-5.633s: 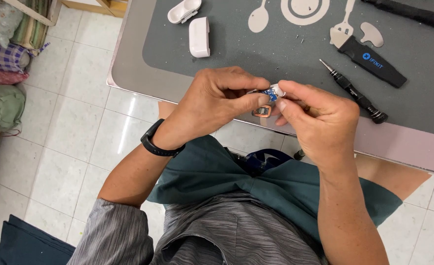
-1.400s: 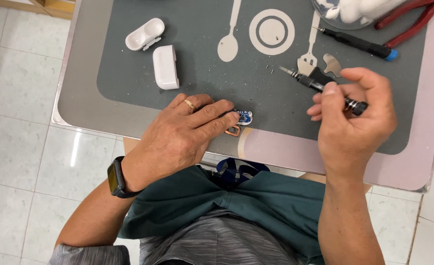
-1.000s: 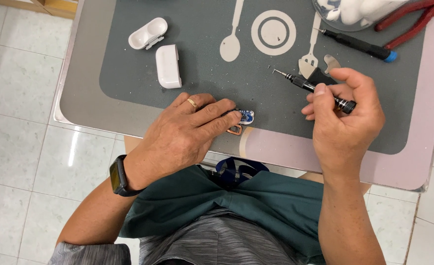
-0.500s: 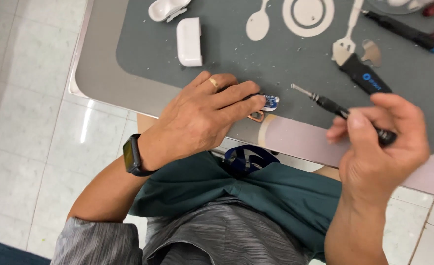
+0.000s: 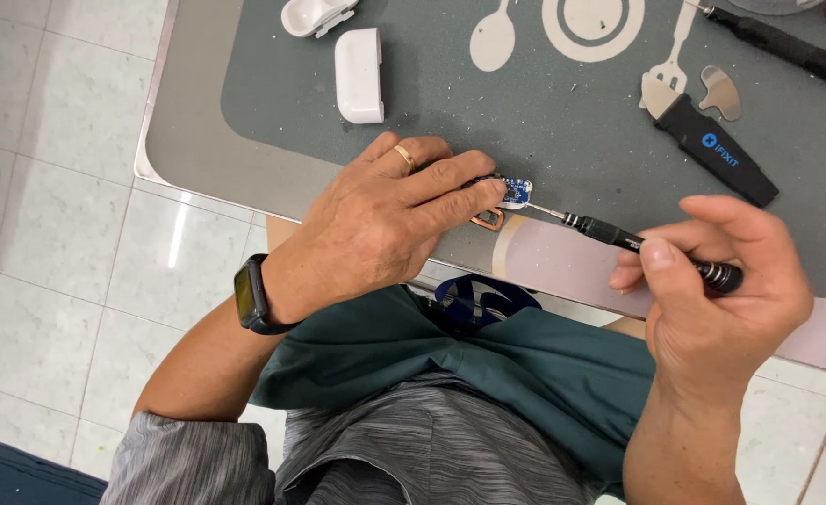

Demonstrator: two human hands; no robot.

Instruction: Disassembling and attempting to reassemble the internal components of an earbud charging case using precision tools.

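Left hand [image 5: 375, 224]: grip clamped on small blue circuit board [image 5: 514, 193], frame centre | Right hand [image 5: 721, 299]: grip closed around slim black precision screwdriver [image 5: 637, 241], tip touching board | Grey table [image 5: 198, 140]

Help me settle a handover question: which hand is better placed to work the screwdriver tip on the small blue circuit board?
Right. The right hand already grips the black screwdriver, its tip at the small blue circuit board. The left hand pins that board to the grey mat.

Grey sleeves, teal apron, black wristwatch [image 5: 249, 295], gold ring [image 5: 403, 155].
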